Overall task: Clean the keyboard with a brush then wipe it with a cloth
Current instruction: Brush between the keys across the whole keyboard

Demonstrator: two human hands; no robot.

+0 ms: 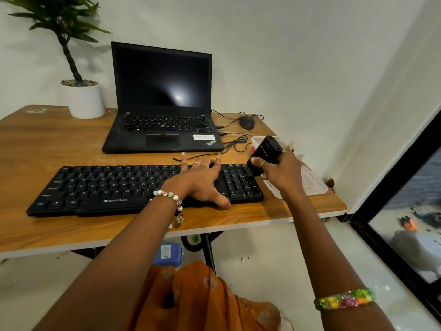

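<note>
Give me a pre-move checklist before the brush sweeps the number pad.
1. Brush held firmly by the right hand: ok.
2. Bristles at the keyboard number pad: ok.
3. Left hand spread flat, steadying the keyboard: ok.
4. Left fingers out of the brush's path: ok.
5. Cable off the keys: ok.
6. Cloth ready nearby: cannot tell.

I see desk (71,149): wood-grain top, warm, smooth, low sheen, pale edge band. Keyboard (114,187) along front edge: black matt plastic, printed legends. Brush (263,155): black matt plastic body; bristles blurred, material unclear to me. Tray (310,185) at right edge: clear plastic, probably thin. Laptop (162,96) toward back edge: matt black shell, glossy screen with glare. Pot (83,101), back left corner: white, smooth, matt.
</note>
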